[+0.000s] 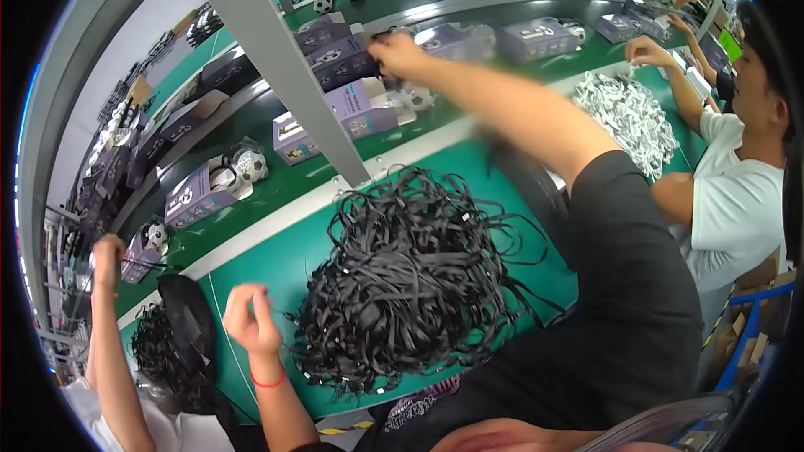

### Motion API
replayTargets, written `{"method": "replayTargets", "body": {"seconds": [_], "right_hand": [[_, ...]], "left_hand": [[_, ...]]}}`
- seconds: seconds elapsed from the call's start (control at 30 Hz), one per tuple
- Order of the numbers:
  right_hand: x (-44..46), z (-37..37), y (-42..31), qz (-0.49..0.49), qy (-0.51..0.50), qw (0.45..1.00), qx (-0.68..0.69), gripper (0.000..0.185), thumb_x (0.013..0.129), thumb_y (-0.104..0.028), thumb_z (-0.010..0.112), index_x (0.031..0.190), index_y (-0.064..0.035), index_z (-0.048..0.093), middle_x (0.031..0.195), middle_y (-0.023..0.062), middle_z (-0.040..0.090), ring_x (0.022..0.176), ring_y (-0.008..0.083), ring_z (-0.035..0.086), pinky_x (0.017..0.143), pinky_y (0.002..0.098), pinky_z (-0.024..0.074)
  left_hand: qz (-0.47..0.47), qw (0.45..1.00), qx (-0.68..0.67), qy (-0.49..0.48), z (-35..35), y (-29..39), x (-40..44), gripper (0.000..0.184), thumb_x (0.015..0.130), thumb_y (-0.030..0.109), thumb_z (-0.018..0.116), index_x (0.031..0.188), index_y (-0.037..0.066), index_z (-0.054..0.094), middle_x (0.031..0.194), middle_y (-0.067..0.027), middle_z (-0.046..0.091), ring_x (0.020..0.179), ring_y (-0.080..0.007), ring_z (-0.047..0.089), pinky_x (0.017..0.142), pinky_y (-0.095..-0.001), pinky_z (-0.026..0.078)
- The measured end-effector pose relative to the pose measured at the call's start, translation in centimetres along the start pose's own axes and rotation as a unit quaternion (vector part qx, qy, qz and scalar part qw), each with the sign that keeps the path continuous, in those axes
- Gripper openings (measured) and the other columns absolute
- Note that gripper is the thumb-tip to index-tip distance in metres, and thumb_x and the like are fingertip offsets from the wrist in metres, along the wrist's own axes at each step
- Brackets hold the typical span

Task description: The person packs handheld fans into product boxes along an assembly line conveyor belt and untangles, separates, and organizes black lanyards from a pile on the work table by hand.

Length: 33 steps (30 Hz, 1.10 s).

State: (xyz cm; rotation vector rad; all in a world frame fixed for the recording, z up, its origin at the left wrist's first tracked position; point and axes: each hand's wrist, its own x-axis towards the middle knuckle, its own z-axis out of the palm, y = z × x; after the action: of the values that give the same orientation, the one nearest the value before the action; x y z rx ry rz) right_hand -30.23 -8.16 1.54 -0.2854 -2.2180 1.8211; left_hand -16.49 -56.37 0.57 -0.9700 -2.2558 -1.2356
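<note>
A large heap of black straps [402,285] lies on the green table [276,259] in front of me. My left hand [252,318], with a red band on its wrist, is raised beside the heap's left edge, its fingers curled; anything in them is too small to tell. My right arm stretches across to the conveyor, where my right hand [397,53] is at a purple box [339,63], fingers bent round something dark that I cannot make out. Another purple box [360,109] with plastic-wrapped contents sits just below that hand.
A grey metal post [276,59] stands between my arms. Open boxes [201,192] with small footballs line the green conveyor. At right, a co-worker [737,167] reaches by white straps [628,121]. Another person's arm [109,335] is at left, near black straps [155,343].
</note>
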Motion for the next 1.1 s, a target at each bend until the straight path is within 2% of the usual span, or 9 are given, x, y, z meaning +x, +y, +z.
{"method": "replayTargets", "body": {"seconds": [0.07, 0.1, 0.17, 0.33, 0.47, 0.6, 0.7, 0.87, 1.1], "right_hand": [[0.5, 0.3, 0.8, -0.058, -0.022, 0.991, -0.115, 0.021, 0.095, -0.029, 0.062, 0.088, -0.0082, 0.062, 0.063, 0.0038, 0.052, 0.057, 0.0176, 0.055, 0.049, 0.0331, 0.0417], [0.6, 0.2, 1.2, -0.169, -0.061, 0.959, -0.220, 0.019, 0.092, -0.026, 0.064, 0.091, -0.0067, 0.063, 0.069, 0.0069, 0.056, 0.063, 0.0215, 0.058, 0.056, 0.0350, 0.0447], [0.4, -0.1, 2.1, -0.376, -0.136, 0.822, -0.406, 0.018, 0.088, -0.020, 0.067, 0.096, -0.0036, 0.065, 0.082, 0.0130, 0.064, 0.076, 0.0293, 0.064, 0.068, 0.0389, 0.0508], [-1.6, -1.5, -1.6, -0.234, -0.245, 0.841, -0.423, 0.016, 0.080, -0.013, 0.069, 0.092, -0.0025, 0.066, 0.093, 0.0168, 0.067, 0.091, 0.0342, 0.064, 0.077, 0.0423, 0.0497], [-3.6, -1.7, -3.6, -0.291, -0.181, 0.809, -0.477, 0.017, 0.079, -0.008, 0.070, 0.094, -0.0034, 0.065, 0.089, 0.0156, 0.067, 0.086, 0.0336, 0.065, 0.077, 0.0409, 0.0509], [-4.4, -2.0, -5.3, -0.200, -0.193, 0.797, -0.536, 0.022, 0.078, -0.009, 0.072, 0.098, -0.0025, 0.065, 0.081, 0.0132, 0.067, 0.079, 0.0302, 0.066, 0.073, 0.0388, 0.0516], [-4.5, -1.7, -6.7, -0.116, -0.136, 0.844, -0.506, 0.024, 0.080, -0.014, 0.074, 0.099, -0.0020, 0.066, 0.078, 0.0113, 0.069, 0.073, 0.0259, 0.067, 0.069, 0.0368, 0.0517], [-2.5, 0.1, -5.1, -0.117, -0.014, 0.869, -0.480, 0.022, 0.081, -0.019, 0.075, 0.094, -0.0023, 0.068, 0.079, 0.0107, 0.070, 0.072, 0.0224, 0.067, 0.065, 0.0356, 0.0508], [-2.4, 1.8, -3.5, -0.127, -0.116, 0.808, -0.564, 0.019, 0.077, -0.015, 0.076, 0.091, -0.0038, 0.069, 0.074, 0.0124, 0.068, 0.072, 0.0266, 0.066, 0.066, 0.0364, 0.0507]], "left_hand": [[-0.030, 0.999, -0.007, 0.037, -0.9, -1.8, -1.4, 0.013, 0.092, 0.000, 0.053, 0.082, -0.006, 0.059, 0.080, -0.0117, 0.060, 0.060, -0.0142, 0.053, 0.056, -0.0241, 0.042], [-0.037, 0.998, -0.016, 0.052, -1.2, -2.4, -1.6, 0.014, 0.092, 0.000, 0.052, 0.082, -0.006, 0.058, 0.080, -0.0117, 0.060, 0.058, -0.0134, 0.052, 0.055, -0.0236, 0.041], [-0.050, 0.995, -0.033, 0.078, -1.4, -3.2, -2.1, 0.015, 0.093, 0.001, 0.051, 0.082, -0.006, 0.057, 0.080, -0.0116, 0.058, 0.056, -0.0118, 0.049, 0.052, -0.0226, 0.039], [-0.044, 0.996, -0.040, 0.068, -2.1, -4.7, -2.2, 0.013, 0.094, 0.001, 0.049, 0.084, -0.006, 0.056, 0.079, -0.0105, 0.056, 0.055, -0.0111, 0.047, 0.051, -0.0225, 0.037], [-0.022, 0.992, -0.072, 0.100, -3.4, -6.4, -3.8, 0.014, 0.095, 0.002, 0.047, 0.088, -0.005, 0.056, 0.073, -0.0072, 0.051, 0.054, -0.0095, 0.043, 0.049, -0.0218, 0.033], [-0.014, 0.986, -0.101, 0.129, -4.3, -7.6, -4.0, 0.015, 0.097, 0.004, 0.045, 0.090, -0.004, 0.056, 0.067, -0.0041, 0.046, 0.053, -0.0078, 0.038, 0.048, -0.0218, 0.029], [-0.023, 0.986, -0.099, 0.131, -5.1, -8.4, -4.2, 0.016, 0.099, 0.005, 0.044, 0.092, -0.004, 0.056, 0.063, -0.0021, 0.044, 0.052, -0.0070, 0.036, 0.048, -0.0216, 0.027], [-0.032, 0.984, -0.110, 0.137, -7.0, -11.1, -4.4, 0.017, 0.099, 0.005, 0.044, 0.092, -0.004, 0.056, 0.062, -0.0009, 0.043, 0.052, -0.0067, 0.036, 0.049, -0.0213, 0.027], [-0.048, 0.988, -0.092, 0.118, -9.6, -13.8, -4.7, 0.018, 0.100, 0.005, 0.045, 0.094, -0.005, 0.059, 0.061, -0.0004, 0.043, 0.052, -0.0060, 0.036, 0.051, -0.0210, 0.027]]}}
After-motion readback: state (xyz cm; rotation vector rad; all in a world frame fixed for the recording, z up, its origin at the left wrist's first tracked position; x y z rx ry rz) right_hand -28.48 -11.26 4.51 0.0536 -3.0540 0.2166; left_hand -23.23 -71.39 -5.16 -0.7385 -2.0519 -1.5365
